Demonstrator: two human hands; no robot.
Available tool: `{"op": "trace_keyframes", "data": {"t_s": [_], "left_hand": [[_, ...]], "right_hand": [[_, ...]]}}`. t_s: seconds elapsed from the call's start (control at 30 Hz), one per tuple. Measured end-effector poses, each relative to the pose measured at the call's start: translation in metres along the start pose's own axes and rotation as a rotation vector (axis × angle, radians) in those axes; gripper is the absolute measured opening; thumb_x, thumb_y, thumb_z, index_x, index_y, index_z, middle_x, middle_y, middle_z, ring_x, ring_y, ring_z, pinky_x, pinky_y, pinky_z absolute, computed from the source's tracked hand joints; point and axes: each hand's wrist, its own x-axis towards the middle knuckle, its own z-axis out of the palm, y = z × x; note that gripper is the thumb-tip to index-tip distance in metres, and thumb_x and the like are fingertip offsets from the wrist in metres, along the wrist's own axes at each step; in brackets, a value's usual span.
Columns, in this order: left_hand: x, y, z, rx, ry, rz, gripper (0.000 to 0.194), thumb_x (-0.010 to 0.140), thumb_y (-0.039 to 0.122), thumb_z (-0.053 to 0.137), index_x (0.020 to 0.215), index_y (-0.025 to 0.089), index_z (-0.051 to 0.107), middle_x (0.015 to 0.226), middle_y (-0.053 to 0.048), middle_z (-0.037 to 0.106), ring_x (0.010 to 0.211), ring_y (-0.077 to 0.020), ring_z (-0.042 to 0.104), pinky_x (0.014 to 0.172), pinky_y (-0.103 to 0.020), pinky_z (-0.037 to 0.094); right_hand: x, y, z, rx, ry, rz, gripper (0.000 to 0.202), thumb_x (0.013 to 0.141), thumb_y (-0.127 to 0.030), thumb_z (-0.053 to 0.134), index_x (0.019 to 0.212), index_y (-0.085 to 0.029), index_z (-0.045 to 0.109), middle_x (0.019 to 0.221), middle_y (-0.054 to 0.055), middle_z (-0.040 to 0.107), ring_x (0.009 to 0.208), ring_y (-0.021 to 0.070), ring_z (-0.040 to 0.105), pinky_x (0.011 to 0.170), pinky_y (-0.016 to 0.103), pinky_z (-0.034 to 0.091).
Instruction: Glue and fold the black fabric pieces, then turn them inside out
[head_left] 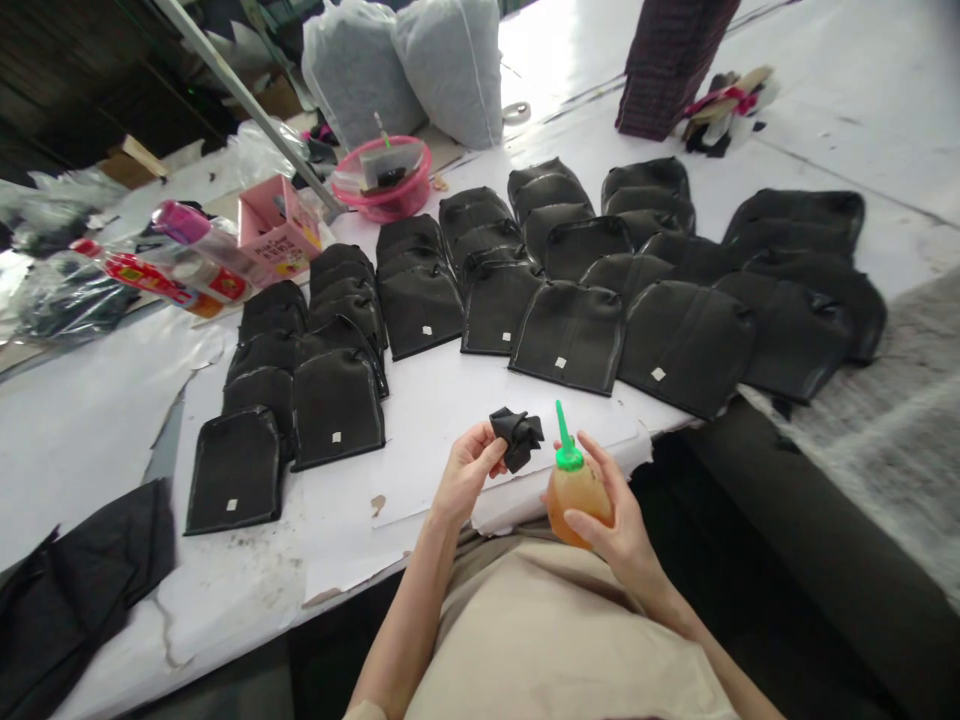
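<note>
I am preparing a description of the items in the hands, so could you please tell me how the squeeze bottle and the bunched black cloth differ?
The squeeze bottle looks amber with a green nozzle; the bunched black cloth is all black. The squeeze bottle is rounded, the bunched black cloth unevenly folded. The squeeze bottle, which looks larger, is in the right hand; the bunched black cloth is in the left hand. Both are held.

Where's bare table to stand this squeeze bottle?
Nearest: white paper between the left hand and front-left black pieces, bare but for a brown mark. Farther: tabletop right of the fabric scraps. Crowded: among those pieces, and around the pink box.
</note>
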Motion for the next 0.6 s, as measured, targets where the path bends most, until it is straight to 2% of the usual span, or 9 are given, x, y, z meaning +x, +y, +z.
{"op": "trace_keyframes", "data": {"t_s": [0.07,0.17,0.33,0.43,0.53,0.6], "left_hand": [[0.000,-0.002,0.011,0.026,-0.077,-0.027,0.035,0.088,0.048,0.069,0.085,0.015,0.059,0.068,0.002,0.055,0.057,-0.0079,0.046,0.053,-0.020,0.035],[-0.001,-0.003,0.026,0.078,-0.191,-0.055,0.034,0.091,0.049,0.065,0.087,0.016,0.058,0.069,0.002,0.055,0.059,-0.0094,0.047,0.055,-0.021,0.037],[0.006,-0.012,0.037,0.250,-0.299,-0.050,0.035,0.092,0.049,0.061,0.077,0.018,0.053,0.064,0.002,0.054,0.059,-0.0118,0.048,0.057,-0.023,0.038],[0.017,-0.020,0.052,0.405,-0.291,0.049,0.034,0.090,0.046,0.062,0.071,0.018,0.053,0.062,0.003,0.051,0.060,-0.0122,0.046,0.058,-0.024,0.037],[0.024,-0.019,0.080,0.530,-0.228,0.158,0.033,0.086,0.042,0.064,0.066,0.018,0.052,0.059,0.004,0.046,0.057,-0.0111,0.041,0.056,-0.024,0.033],[0.027,-0.015,0.101,0.548,-0.214,0.182,0.031,0.084,0.041,0.065,0.066,0.018,0.053,0.058,0.005,0.046,0.055,-0.0106,0.040,0.055,-0.023,0.032]], "right_hand": [[0.006,0.000,-0.004,0.147,-0.028,0.064,0.082,0.077,-0.048,0.079,0.146,-0.025,0.040,0.134,0.013,0.059,0.103,0.0283,0.068,0.077,0.035,0.058],[0.010,0.005,-0.010,0.232,0.005,0.098,0.071,0.075,-0.049,0.081,0.134,-0.022,0.054,0.112,0.009,0.068,0.085,0.0230,0.068,0.070,0.032,0.056],[0.012,0.011,-0.027,0.221,0.117,0.016,0.059,0.071,-0.045,0.086,0.119,-0.020,0.064,0.102,0.004,0.068,0.085,0.0183,0.062,0.075,0.026,0.050],[0.009,0.007,-0.042,0.195,0.158,-0.021,0.054,0.070,-0.043,0.087,0.114,-0.019,0.065,0.094,0.002,0.066,0.079,0.0152,0.059,0.070,0.023,0.047],[0.005,0.002,-0.056,0.189,0.244,-0.058,0.051,0.071,-0.043,0.087,0.109,-0.018,0.065,0.089,0.000,0.064,0.074,0.0131,0.057,0.066,0.021,0.047],[0.002,-0.001,-0.067,0.219,0.304,-0.074,0.048,0.073,-0.044,0.085,0.107,-0.018,0.065,0.085,0.000,0.063,0.070,0.0127,0.056,0.062,0.021,0.048]]}}
